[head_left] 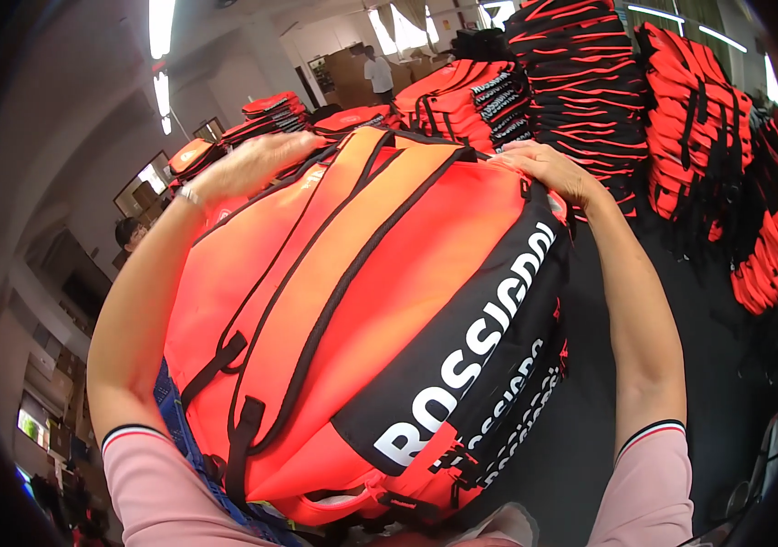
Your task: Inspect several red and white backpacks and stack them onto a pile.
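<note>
A stack of red-orange bags fills the middle in front of me. The top backpack point(435, 273) lies with two padded orange shoulder straps point(343, 264) upward and a black side panel with white lettering. More bags of the same kind show below it along the right side. My left hand point(257, 164) rests on its far left edge, fingers stretched out. Over its far right corner lies my right hand point(549, 170), fingers fairly flat and pointing left. Both arms reach around the stack, and neither hand holds anything I can see.
Tall stacks of red and black bags point(580, 91) stand beyond on the right, with leaning piles point(695, 128) farther right. Lower bag piles point(270, 114) lie behind on the left. A person point(377, 75) stands in the background; another person's head point(131, 234) shows at left.
</note>
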`<state>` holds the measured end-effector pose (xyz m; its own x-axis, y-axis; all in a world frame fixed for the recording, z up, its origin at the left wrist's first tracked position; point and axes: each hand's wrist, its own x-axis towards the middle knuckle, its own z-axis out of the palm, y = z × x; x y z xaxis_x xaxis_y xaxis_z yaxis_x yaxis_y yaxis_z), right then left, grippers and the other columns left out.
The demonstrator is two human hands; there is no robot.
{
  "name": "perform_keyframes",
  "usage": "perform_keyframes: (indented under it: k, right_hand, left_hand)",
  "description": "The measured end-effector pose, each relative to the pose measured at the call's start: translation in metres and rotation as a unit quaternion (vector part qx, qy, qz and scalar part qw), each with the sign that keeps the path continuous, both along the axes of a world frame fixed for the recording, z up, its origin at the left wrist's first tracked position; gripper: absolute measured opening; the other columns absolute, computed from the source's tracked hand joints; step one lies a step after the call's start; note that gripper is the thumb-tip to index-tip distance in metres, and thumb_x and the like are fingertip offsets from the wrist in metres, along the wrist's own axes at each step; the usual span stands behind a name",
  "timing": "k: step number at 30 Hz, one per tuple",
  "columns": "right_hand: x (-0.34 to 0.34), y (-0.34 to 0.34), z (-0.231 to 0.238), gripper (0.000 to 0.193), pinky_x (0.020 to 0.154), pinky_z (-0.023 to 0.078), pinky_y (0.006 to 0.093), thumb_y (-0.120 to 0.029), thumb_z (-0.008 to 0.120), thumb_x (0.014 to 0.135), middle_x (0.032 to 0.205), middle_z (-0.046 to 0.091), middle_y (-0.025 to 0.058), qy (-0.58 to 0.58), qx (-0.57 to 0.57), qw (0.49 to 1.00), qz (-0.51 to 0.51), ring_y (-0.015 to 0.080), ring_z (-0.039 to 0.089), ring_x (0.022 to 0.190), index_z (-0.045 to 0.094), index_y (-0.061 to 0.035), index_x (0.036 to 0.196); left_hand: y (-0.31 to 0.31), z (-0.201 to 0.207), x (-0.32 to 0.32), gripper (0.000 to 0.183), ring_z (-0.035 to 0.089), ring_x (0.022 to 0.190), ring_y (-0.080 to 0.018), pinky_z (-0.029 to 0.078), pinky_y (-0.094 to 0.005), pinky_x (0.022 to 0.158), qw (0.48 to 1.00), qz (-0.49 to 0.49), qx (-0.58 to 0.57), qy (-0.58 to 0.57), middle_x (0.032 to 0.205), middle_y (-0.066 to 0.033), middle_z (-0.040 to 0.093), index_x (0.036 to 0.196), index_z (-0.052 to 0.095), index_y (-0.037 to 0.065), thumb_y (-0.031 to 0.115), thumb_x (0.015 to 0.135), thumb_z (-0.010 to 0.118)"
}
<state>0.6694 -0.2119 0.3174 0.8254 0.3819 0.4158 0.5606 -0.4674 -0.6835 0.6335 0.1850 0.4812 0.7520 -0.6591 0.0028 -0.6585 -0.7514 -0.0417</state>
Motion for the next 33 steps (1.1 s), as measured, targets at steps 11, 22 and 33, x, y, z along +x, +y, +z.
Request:
perform_keyframes:
  k: [11, 22, 33]
  right_hand:
    - [0.001, 0.013, -0.007, 0.051, 0.093, 0.046, 0.0261, -0.039, 0.056, 0.094, 0.117, 0.067, 0.0098, 0.106, 0.059, 0.992, -0.029, 0.0132, 0.061, 0.104, 0.062, -0.0011, 0.127]
    - [0.005, 0.012, -0.009, 0.049, 0.093, 0.047, 0.0341, -0.046, 0.051, 0.092, 0.111, 0.07, 0.0154, 0.03, 0.007, 0.995, -0.09, 0.0267, 0.065, 0.102, 0.066, -0.0103, 0.122]
    - [0.007, 0.013, -0.015, 0.048, 0.088, 0.047, 0.0365, -0.05, 0.048, 0.095, 0.1, 0.07, 0.0148, 0.018, -0.048, 0.995, -0.087, 0.0302, 0.065, 0.095, 0.065, -0.0136, 0.12]
  left_hand:
    - [0.057, -0.07, -0.088, 0.062, 0.033, 0.142, -0.0299, 0.026, -0.0537, 0.116, 0.987, 0.035, 0.124, 0.096, 0.153, -0.0076, 0.038, 0.144, 0.046, 0.017, 0.059, 0.099, 0.036]
    - [-0.098, -0.024, -0.034, 0.087, 0.028, 0.144, -0.0356, 0.025, -0.0429, 0.116, 0.983, -0.08, -0.073, -0.149, 0.156, -0.021, 0.026, 0.151, 0.028, 0.005, 0.064, 0.09, 0.048]
    - [-0.05, -0.121, -0.046, 0.077, 0.02, 0.145, -0.0404, 0.021, -0.0527, 0.117, 0.99, -0.069, -0.12, -0.023, 0.158, -0.023, 0.018, 0.151, 0.033, 0.011, 0.062, 0.094, 0.045]
